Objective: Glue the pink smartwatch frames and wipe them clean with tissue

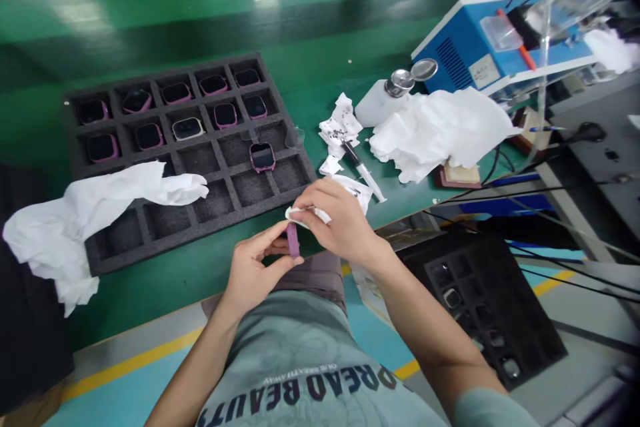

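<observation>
Between the thumb and fingers of my left hand (257, 265) is a purple watch case (293, 241), turned on its edge just past the bench's front edge. My right hand (340, 217) pinches a small folded white wipe (299, 213) against the top end of the case. Behind my hands lies a black foam tray (215, 203) with several purple-framed watches in its pockets. One watch (263, 156) rests across the dividers near the tray's right side, and another, with a pale frame (188, 128), sits in a pocket.
Crumpled white cloth (110, 203) covers the tray's left front. To the right are a syringe (364, 172), a white dispenser bottle (377, 103) with its lid up, a cloth pile (435, 130) and a blue machine (460, 53). Another black tray (490, 307) sits lower right, near hanging cables.
</observation>
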`<state>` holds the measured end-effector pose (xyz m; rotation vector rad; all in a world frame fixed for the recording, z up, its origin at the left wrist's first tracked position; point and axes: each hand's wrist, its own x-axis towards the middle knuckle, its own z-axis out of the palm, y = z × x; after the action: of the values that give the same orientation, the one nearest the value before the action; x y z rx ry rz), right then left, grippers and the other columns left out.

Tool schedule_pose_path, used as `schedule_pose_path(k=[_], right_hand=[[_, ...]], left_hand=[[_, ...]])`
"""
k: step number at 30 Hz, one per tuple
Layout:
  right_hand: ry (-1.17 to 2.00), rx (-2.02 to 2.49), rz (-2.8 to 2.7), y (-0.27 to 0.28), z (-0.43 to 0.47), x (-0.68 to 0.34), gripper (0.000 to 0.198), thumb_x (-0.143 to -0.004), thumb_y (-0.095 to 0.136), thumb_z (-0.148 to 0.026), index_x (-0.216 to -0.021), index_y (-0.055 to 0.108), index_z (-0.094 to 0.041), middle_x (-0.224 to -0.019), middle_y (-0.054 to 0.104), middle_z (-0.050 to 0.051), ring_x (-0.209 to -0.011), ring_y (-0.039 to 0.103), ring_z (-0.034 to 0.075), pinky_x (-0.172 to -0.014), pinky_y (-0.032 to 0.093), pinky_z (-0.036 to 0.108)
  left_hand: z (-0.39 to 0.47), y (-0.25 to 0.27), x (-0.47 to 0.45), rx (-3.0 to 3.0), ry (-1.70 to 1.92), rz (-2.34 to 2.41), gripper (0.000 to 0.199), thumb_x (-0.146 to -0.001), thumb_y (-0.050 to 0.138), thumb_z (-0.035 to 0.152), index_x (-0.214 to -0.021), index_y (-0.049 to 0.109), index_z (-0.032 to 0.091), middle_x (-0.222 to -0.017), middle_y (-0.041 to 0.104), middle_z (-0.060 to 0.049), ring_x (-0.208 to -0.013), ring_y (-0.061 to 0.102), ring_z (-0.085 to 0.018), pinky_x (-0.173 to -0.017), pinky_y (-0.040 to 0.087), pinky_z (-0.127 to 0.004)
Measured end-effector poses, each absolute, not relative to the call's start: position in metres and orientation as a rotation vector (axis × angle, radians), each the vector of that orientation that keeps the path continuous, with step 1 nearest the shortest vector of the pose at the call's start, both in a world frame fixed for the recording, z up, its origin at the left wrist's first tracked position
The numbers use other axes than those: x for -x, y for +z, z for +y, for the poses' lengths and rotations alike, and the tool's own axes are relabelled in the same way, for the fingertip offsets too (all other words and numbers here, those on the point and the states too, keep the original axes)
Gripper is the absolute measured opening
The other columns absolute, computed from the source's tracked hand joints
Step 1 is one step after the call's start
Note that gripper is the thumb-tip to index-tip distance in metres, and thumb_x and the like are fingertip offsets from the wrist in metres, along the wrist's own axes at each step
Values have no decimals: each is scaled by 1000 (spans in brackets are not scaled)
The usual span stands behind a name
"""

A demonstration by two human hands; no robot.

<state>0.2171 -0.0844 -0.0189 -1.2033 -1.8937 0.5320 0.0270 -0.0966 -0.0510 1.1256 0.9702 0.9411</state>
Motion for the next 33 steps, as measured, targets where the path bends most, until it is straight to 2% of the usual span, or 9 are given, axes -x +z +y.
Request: schedule_pose_path(k=[3, 8, 12, 16, 22, 29, 33], right_hand=[[595, 1184, -1852, -17, -90, -214, 8, -96, 66, -18, -88, 66, -21, -84, 67, 4, -81, 62, 19, -74, 50, 35], [661, 1232, -1709, -20, -114, -194, 7, -94, 67, -14, -92, 67, -21, -86, 67, 4, -81, 63, 18, -71, 51, 32], [604, 1298, -1620, -27, -95, -187, 10, -93, 67, -15, -85, 65, -21, -82, 66, 3, -80, 62, 18, -72, 49, 32], [597, 1351, -1527, -26, -89, -194, 12, -92, 68, -15, -82, 64, -21, -78, 64, 2, -74, 59, 17, -68, 47, 31], [758, 1191, -1612, -25, -117, -194, 8, -94, 68, -15, -89, 68, -22, -85, 67, 3, -84, 63, 17, -75, 50, 33], [701, 1258, -1538, -33, -83, -183, 10, -92, 69, -17, -83, 67, -22, -82, 68, 2, -81, 61, 18, -74, 49, 33], [710, 1349, -1457, -31, -80, -181, 10, -92, 68, -21, -83, 67, -22, -82, 67, 2, -79, 60, 17, -73, 49, 33]], left_hand=[[-96, -51, -27, -1058, 990, 946, 58, -66, 88, 9, -122, 78, 22, -96, 83, -3, -79, 78, -17, -77, 67, -28], [-97, -53, -26, -1030, 1010, 968, 53, -72, 85, 10, -123, 77, 22, -98, 83, -4, -83, 79, -17, -79, 66, -26], [-98, -55, -27, -1066, 1010, 951, 56, -68, 87, 7, -122, 78, 21, -100, 83, -4, -84, 78, -18, -83, 66, -28], [-98, -52, -29, -1018, 1072, 945, 56, -65, 89, 8, -119, 78, 21, -101, 83, -4, -84, 78, -17, -81, 66, -27], [-99, -54, -25, -987, 987, 956, 52, -70, 88, 12, -120, 77, 21, -102, 82, -4, -86, 78, -17, -83, 64, -26], [-99, -56, -24, -1028, 981, 933, 60, -68, 89, 12, -126, 76, 21, -100, 82, -4, -83, 78, -18, -81, 66, -30], [-98, -56, -25, -1005, 1057, 890, 65, -65, 90, 8, -126, 75, 26, -105, 83, -4, -83, 78, -17, -82, 67, -30]])
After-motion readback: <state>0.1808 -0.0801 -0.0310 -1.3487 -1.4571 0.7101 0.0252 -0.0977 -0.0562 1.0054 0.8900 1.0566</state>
